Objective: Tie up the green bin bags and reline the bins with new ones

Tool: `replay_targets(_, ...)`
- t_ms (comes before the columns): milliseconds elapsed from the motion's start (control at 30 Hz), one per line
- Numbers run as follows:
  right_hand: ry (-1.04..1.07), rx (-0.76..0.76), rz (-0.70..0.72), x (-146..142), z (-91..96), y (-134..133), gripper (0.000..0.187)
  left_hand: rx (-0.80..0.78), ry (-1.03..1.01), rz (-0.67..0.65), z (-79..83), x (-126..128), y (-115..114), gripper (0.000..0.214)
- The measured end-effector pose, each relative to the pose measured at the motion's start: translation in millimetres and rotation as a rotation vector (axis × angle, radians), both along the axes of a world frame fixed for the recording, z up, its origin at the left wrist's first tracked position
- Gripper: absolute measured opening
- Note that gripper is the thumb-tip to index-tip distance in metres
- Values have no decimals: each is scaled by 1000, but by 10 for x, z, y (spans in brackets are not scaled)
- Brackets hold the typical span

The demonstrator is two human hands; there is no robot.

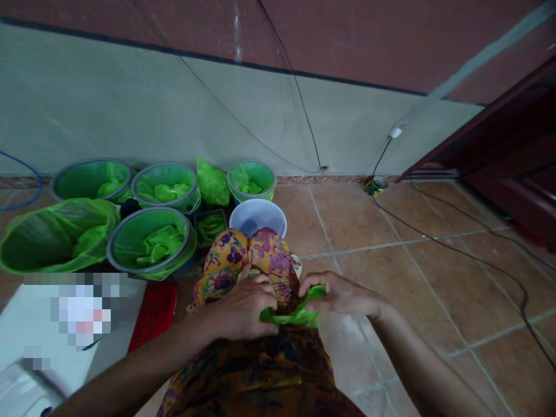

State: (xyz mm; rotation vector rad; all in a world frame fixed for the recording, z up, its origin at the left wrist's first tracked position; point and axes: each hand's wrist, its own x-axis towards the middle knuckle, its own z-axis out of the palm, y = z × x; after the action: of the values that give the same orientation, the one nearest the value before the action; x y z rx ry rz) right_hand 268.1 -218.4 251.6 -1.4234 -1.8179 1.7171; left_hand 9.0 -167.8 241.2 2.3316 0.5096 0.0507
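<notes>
My left hand (245,306) and my right hand (343,295) both pinch a crumpled green plastic bag (292,315) over my lap. The fingers of each hand are closed on the bag's edges. My knees, under a yellow and purple patterned cloth (249,258), rise just beyond the hands. What the bag holds, if anything, is hidden.
Several metal bowls lined with green plastic (150,243) stand on the tiled floor at the left, beside a white bowl (258,215) and an open green bag (47,234). A red basket (154,313) lies near my left arm. Black cables (456,249) cross the floor at right.
</notes>
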Motion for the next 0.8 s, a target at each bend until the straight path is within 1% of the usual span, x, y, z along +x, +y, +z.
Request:
replay_targets(100, -18, 86, 64, -150, -21, -30, 49, 2, -5, 11, -53, -6, -51, 15)
replay_targets(133, -57, 121, 99, -224, -40, -52, 53, 3, -7, 13, -71, -9, -56, 13)
replay_targets(167, -106, 158, 127, -305, -67, -79, 54, 4, -11, 16, -91, -12, -58, 12)
replay_targets(200, -159, 197, 146, -385, -100, -109, 49, 6, -16, 20, -115, -15, -58, 10)
replay_targets(233, -215, 235, 149, -458, -136, -138, 39, 10, -24, 24, -144, -16, -57, 9)
replay_targets(300, -306, 295, 132, -551, -196, -184, 12, 26, -41, 28, -216, -19, -61, 10)
replay_targets(333, -325, 310, 127, -560, -213, -195, 8, 37, -47, 30, -252, -21, -64, 12)
replay_targets(400, -327, 318, 106, -492, -212, -188, 16, 57, -52, 28, -306, -30, -69, 15)
replay_targets(467, -307, 316, 23, -332, -173, -145, 16, 69, -48, 22, -308, -52, -65, 19)
replay_targets(500, -290, 307, -47, -232, -145, -117, 14, 70, -48, 12, -287, -71, -58, 19)
replay_targets(567, -228, 240, -227, -29, -92, -62, 15, 80, -46, -20, -217, -127, -31, 11)
replay_targets(600, -177, 180, -319, 62, -70, -41, 18, 94, -42, -40, -181, -161, -16, 13)
replay_targets(667, -58, 44, -489, 207, -42, -19, 27, 142, -27, -84, -149, -228, 5, 35)
replay_targets(700, -5, -8, -562, 258, -37, -17, 31, 176, -20, -105, -166, -252, 6, 42)
replay_targets(733, 41, -42, -621, 294, -36, -19, 33, 213, -15, -120, -209, -263, -1, 43)
replay_targets(800, 104, -71, -702, 326, -42, -27, 37, 301, -12, -103, -363, -237, -33, 32)
